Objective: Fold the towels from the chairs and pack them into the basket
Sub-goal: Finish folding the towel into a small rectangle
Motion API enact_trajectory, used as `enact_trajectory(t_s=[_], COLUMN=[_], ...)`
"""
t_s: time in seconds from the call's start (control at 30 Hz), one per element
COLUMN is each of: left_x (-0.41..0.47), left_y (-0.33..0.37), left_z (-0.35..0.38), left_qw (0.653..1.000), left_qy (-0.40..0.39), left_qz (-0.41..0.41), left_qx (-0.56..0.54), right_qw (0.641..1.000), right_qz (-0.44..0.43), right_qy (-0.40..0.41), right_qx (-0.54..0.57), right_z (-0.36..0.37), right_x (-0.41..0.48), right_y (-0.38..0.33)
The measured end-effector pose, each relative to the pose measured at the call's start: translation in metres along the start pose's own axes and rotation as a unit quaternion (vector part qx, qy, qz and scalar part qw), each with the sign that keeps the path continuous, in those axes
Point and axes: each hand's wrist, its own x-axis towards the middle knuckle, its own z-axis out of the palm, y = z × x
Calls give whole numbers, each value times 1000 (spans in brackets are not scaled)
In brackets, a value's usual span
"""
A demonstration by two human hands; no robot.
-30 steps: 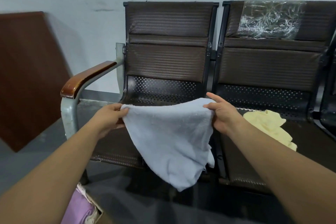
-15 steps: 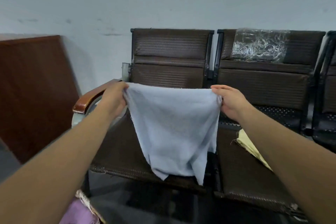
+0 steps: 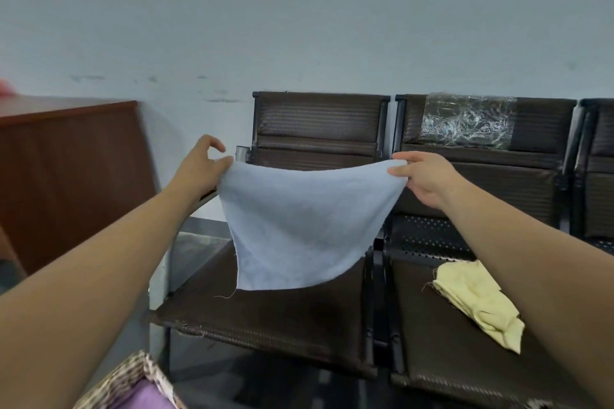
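Observation:
A light blue towel point(image 3: 299, 226) hangs spread out in the air above the left chair's seat point(image 3: 272, 315). My left hand point(image 3: 202, 166) pinches its upper left corner and my right hand point(image 3: 425, 178) pinches its upper right corner. The towel's lower edge swings out over the seat without touching it. A crumpled pale yellow towel point(image 3: 478, 302) lies on the seat of the middle chair point(image 3: 465, 359). The woven basket point(image 3: 133, 378) shows at the bottom left, with a purple cloth point(image 3: 146, 398) inside.
The brown chairs stand in a row against a pale wall. Clear plastic wrap point(image 3: 465, 123) covers part of the middle chair's backrest. A wooden panel point(image 3: 66, 176) stands at the left. A third chair point(image 3: 598, 176) is cut off at the right edge.
Both hands have lifted the blue towel higher and pulled its top edge wide. The towel now hangs opened out rather than bunched, with its lower edge swinging forward.

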Motion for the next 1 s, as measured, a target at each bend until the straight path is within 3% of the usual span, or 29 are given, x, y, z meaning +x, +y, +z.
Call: enact_trajectory(t_s=[0.07, 0.17, 0.27, 0.43, 0.57, 0.7, 0.83, 1.0], left_x=[1, -3, -1, 16, 43, 77, 96, 71], left_y=[0, 1, -12, -43, -61, -66, -64, -69], left_z=[-5, -3, 0, 10, 27, 33, 27, 24], left_qw=[1000, 994, 990, 988, 983, 987, 994, 991], left_qy=[-16, -29, -64, -69, -25, 47, 81, 71], left_qz=[3, -45, -69, -42, -20, 7, 16, 19], left_qx=[16, -92, -107, 133, 182, 150, 67, 113], right_qw=[992, 971, 973, 988, 992, 988, 967, 959], right_qz=[-29, -57, -45, 17, 62, -6, -101, -129], right_qy=[27, 68, 50, 86, 94, 53, 81, 90], right_qx=[-122, -222, -223, -127, -63, -147, -220, -234], right_z=[2, 5, 12, 24, 38, 54, 62, 58], right_x=[0, 0, 5, 32, 71, 104, 115, 98], right_y=[4, 10, 22, 54, 73, 63, 41, 54])
